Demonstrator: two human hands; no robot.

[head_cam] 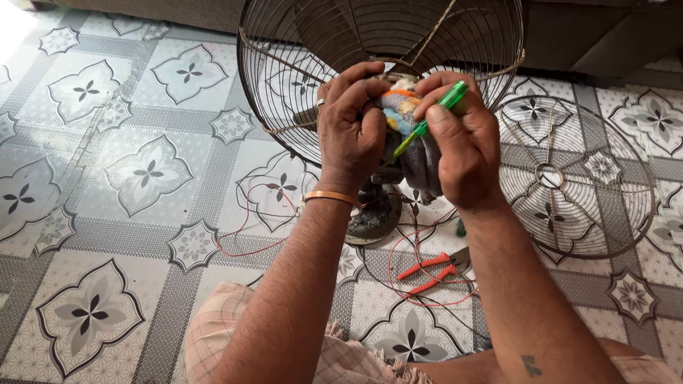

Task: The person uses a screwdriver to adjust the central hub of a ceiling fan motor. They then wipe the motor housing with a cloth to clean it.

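Both forearms raised, wrists close together — left hand (pixel 350 124) curled in a firm clasp, right hand (pixel 461 142) pinching with thumb and forefinger.

A patterned floor (pixel 142 178) fills the view, covered in grey and white tiles with ornate 4-petal flower motifs inside pointed frames. Along the top edge runs the dark base of a piece of furniture (pixel 590 35), possibly a sofa. Bright daylight washes out the floor at the upper left corner.
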